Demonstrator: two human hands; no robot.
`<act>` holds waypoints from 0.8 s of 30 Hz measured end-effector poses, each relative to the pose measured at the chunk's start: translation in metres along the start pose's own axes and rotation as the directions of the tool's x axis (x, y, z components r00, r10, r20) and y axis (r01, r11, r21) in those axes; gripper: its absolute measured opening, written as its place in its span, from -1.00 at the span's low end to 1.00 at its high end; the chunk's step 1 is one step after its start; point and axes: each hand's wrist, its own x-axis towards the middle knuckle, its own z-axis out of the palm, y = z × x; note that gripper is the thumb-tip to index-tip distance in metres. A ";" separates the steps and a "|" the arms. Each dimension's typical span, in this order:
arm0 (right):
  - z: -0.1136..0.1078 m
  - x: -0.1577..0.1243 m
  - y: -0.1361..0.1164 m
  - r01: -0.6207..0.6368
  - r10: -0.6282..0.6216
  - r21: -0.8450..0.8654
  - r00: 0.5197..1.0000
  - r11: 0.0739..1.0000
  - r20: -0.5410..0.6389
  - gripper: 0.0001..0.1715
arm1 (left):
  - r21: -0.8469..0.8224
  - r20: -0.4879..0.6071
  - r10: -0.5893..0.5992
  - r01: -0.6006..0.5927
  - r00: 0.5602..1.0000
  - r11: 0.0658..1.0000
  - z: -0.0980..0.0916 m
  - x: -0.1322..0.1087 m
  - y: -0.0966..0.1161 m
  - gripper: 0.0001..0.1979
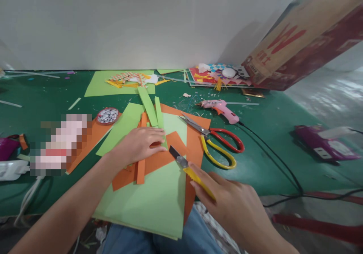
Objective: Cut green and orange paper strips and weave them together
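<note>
A yellow utility knife [198, 182] is in my right hand [231, 199], its dark blade extended and pointing up-left over the orange paper. My left hand [138, 144] presses down on the paper pile, thumb and fingers apart, with orange showing between them. Under and around it lie orange paper [176, 142], a narrow orange strip [141, 171] and green paper strips [148, 106]. Beneath these is a light green sheet [144, 205] that overhangs the table's front edge. The blade tip is close to my left thumb but apart from it.
Red-and-yellow scissors [207, 132] lie partly open right of the papers. Behind them is a pink glue gun [219, 108] with a black cord. A round container of googly eyes [107, 116] sits left. A paper bag [300, 42] leans at the back right, near a purple box [326, 144].
</note>
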 end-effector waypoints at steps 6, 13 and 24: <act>-0.002 -0.004 0.004 0.033 -0.032 0.013 0.999 0.999 -0.022 -0.45 | 0.012 0.028 -0.025 0.025 0.999 1.000 -0.003 0.000 0.002 -0.69; -0.005 -0.003 0.001 0.042 -0.040 0.059 0.998 0.997 -0.039 -0.47 | -0.029 0.031 -0.033 0.034 0.999 0.999 -0.003 0.000 0.001 -0.73; 0.005 0.010 -0.002 0.002 -0.006 0.070 0.998 0.998 0.057 -0.62 | -0.056 0.019 -0.034 0.035 0.999 0.998 -0.003 0.000 0.001 -0.72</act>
